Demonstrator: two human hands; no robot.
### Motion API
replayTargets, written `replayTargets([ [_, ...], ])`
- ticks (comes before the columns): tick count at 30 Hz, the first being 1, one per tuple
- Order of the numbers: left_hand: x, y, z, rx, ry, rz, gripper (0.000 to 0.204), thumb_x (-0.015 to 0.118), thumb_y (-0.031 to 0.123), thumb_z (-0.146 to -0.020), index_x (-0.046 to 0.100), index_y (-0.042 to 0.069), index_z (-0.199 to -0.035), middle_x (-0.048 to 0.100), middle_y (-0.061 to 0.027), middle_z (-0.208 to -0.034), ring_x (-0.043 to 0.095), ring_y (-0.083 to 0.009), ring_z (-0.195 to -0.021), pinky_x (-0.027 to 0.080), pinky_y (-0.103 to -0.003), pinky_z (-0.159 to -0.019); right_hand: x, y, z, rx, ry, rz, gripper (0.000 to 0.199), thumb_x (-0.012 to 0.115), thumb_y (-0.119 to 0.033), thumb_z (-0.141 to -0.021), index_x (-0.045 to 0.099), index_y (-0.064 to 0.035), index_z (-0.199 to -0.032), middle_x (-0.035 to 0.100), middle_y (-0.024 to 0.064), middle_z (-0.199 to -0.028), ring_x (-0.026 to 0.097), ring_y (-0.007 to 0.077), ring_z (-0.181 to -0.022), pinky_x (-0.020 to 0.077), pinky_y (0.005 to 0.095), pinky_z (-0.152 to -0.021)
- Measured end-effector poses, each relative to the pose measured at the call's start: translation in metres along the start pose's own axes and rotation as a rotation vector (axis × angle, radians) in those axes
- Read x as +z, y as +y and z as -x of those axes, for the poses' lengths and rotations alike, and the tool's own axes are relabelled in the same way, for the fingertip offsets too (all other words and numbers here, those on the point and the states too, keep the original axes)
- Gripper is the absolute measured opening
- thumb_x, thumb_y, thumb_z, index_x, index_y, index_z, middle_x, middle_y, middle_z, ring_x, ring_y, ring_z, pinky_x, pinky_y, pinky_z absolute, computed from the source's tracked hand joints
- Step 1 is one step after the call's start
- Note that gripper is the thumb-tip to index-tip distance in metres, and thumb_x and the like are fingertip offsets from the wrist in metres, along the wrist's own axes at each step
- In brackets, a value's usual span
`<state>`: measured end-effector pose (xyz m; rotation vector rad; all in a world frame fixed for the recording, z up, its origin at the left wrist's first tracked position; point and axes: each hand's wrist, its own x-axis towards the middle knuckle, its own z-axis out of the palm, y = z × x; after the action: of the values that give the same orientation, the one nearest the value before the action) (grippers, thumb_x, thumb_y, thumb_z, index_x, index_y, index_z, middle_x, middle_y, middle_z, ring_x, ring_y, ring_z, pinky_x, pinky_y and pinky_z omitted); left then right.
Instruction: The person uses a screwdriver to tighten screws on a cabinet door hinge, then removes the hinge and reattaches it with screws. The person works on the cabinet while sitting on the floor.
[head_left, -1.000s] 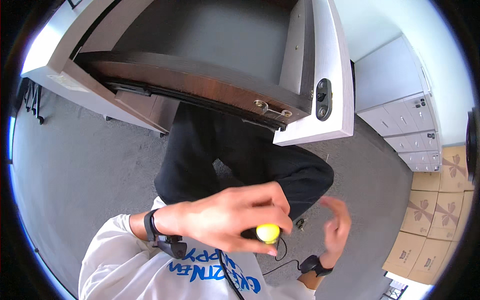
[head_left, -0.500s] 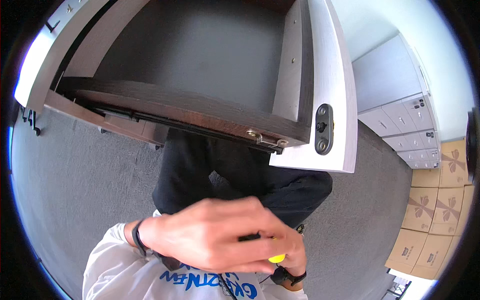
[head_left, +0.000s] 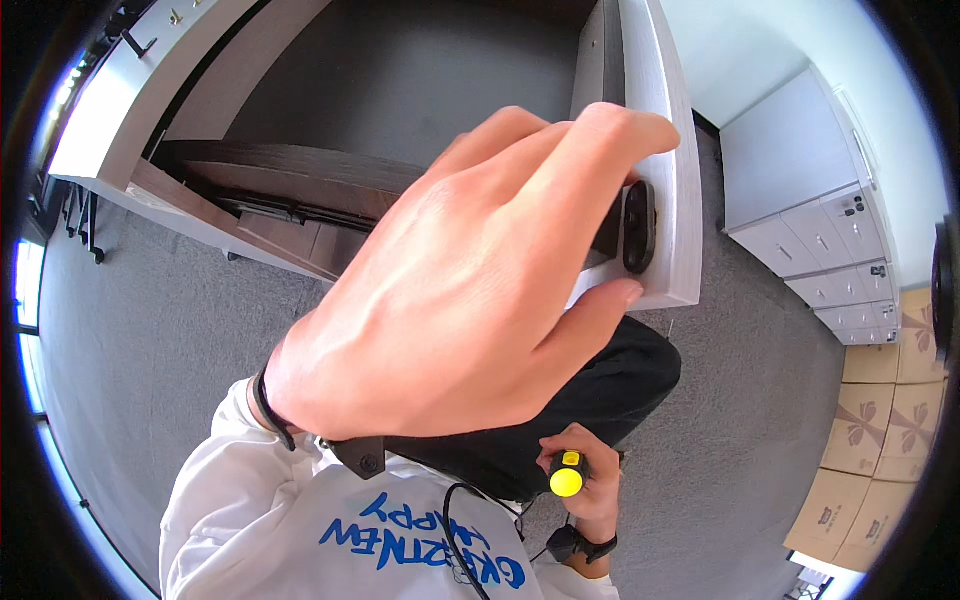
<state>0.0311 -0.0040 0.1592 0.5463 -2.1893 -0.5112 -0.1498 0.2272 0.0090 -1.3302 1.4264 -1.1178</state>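
My left hand (head_left: 470, 270) stretches over the open wooden cabinet section, fingers apart, thumb and index finger on either side of a black oval fitting (head_left: 640, 228). This fitting sits on the end of a white panel (head_left: 678, 220); whether my fingertips touch it or the panel, I cannot tell. Close to my body, my right hand (head_left: 590, 465) is wrapped round a black handle with a yellow end (head_left: 567, 480); the rest of that tool is hidden. Beyond my left hand lies the dark inner board (head_left: 390, 80), with a brown rail (head_left: 290, 165) along its near side.
Small metal pegs and a black hook (head_left: 138, 45) stand on the pale panel at upper left. Grey cabinets with drawers (head_left: 810, 235) line the right wall, and stacked cardboard boxes (head_left: 860, 430) stand nearer. My dark-trousered knee (head_left: 640, 385) is under the white panel.
My left hand has moved up and away from my right hand to the black fitting, its fingers spreading. My right hand stays low with the yellow-ended handle, which now shows plainly. My view has shifted slightly.
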Motion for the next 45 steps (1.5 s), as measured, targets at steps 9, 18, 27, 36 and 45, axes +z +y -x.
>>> replayTargets([
  [9, 0.006, -0.005, -0.008, 0.02, 0.024, -0.011, 0.064, 0.069, 0.004, -0.066, 0.059, 0.007, -0.13, 0.072, -0.0145, -0.109, 0.071, -0.0308, -0.101, 0.051, -0.041, -0.097, 0.007, 0.006, 0.005, -0.018, 0.197, -0.014, 0.023, 0.071, 0.007, -0.081, 0.067, 0.0001, -0.102, 0.07, 0.0085, -0.082, 0.065, 0.0174, -0.073, 0.0517, 0.0295, -0.068],
  [18, 0.002, -0.007, -0.007, 0.022, 0.03, -0.042, 0.054, 0.071, 0.005, -0.064, 0.065, 0.005, -0.117, 0.071, -0.0126, -0.106, 0.07, -0.028, -0.099, 0.052, -0.039, -0.096, 0.005, 0.005, -0.006, -0.06, 0.192, 0.014, 0.024, 0.071, 0.008, -0.081, 0.069, -0.002, -0.102, 0.071, 0.0075, -0.083, 0.065, 0.0162, -0.073, 0.0503, 0.0277, -0.068],
  [27, -0.003, -0.007, -0.006, 0.023, 0.01, -0.069, 0.051, 0.071, 0.005, -0.063, 0.067, 0.003, -0.113, 0.071, -0.0125, -0.107, 0.07, -0.0275, -0.099, 0.051, -0.036, -0.095, -0.002, -0.004, -0.013, -0.084, 0.222, -0.018, 0.024, 0.075, -0.016, -0.085, 0.071, -0.0048, -0.106, 0.071, 0.0075, -0.089, 0.067, 0.0185, -0.079, 0.0493, 0.0296, -0.07],
  [36, -0.016, -0.011, 0.005, 0.032, -0.065, -0.148, 0.049, 0.067, 0.012, -0.078, 0.064, 0.003, -0.126, 0.068, -0.012, -0.119, 0.066, -0.0221, -0.106, 0.049, -0.034, -0.098, -0.017, -0.006, -0.025, -0.087, 0.267, -0.026, 0.026, 0.07, -0.014, -0.086, 0.069, -0.0017, -0.109, 0.07, 0.0088, -0.088, 0.067, 0.0173, -0.077, 0.0496, 0.0287, -0.072],
  [45, -0.055, -0.026, 0.051, -0.084, 0.107, -0.297, 0.063, 0.063, 0.04, -0.088, 0.058, 0.001, -0.137, 0.066, -0.022, -0.13, 0.065, -0.0273, -0.121, 0.048, -0.038, -0.107, -0.037, 0.012, -0.014, 0.19, 0.442, -0.16, 0.037, 0.063, 0.002, -0.087, 0.058, 0.001, -0.124, 0.065, 0.0055, -0.092, 0.061, 0.0129, -0.081, 0.0501, 0.0276, -0.076],
])
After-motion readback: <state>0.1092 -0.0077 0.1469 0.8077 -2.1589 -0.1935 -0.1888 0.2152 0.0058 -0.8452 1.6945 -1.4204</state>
